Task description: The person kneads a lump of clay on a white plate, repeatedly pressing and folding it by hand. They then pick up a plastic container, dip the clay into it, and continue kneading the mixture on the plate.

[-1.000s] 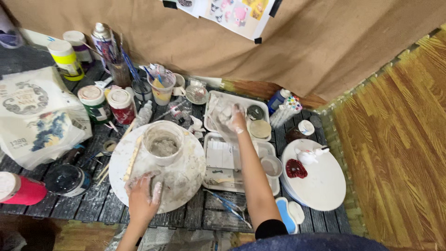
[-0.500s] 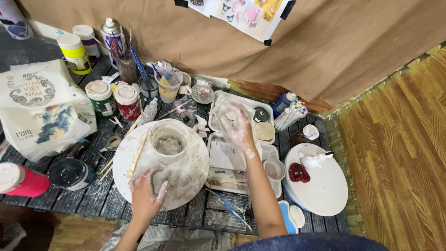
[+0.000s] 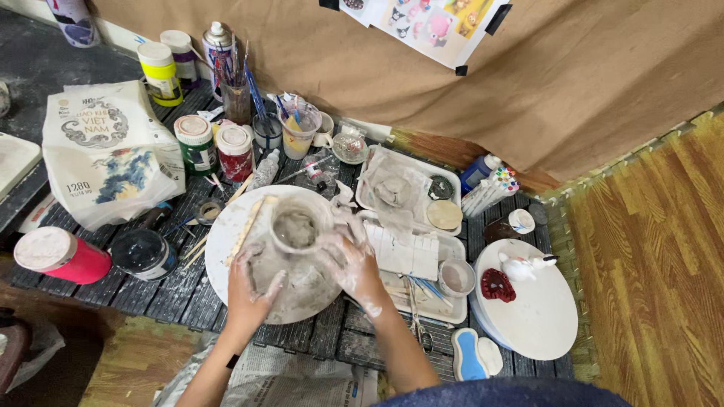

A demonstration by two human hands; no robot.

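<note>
Your left hand (image 3: 253, 279) and right hand (image 3: 353, 260) cup the grey clay pot (image 3: 296, 228) from either side, fingers (image 3: 341, 235) spread loosely and pressed to its wall, not closed around it. The pot stands upright on the round white board (image 3: 226, 234) on the dark slatted bench (image 3: 151, 290), a wooden stick (image 3: 249, 226) just beside it.

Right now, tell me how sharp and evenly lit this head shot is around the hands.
Head view: even, soft light, no hard shadows or glare; left hand and right hand at the clay pot are in focus, fingers slightly soft; the turntable stays crisp; the wood floor edges bow a little.
</note>
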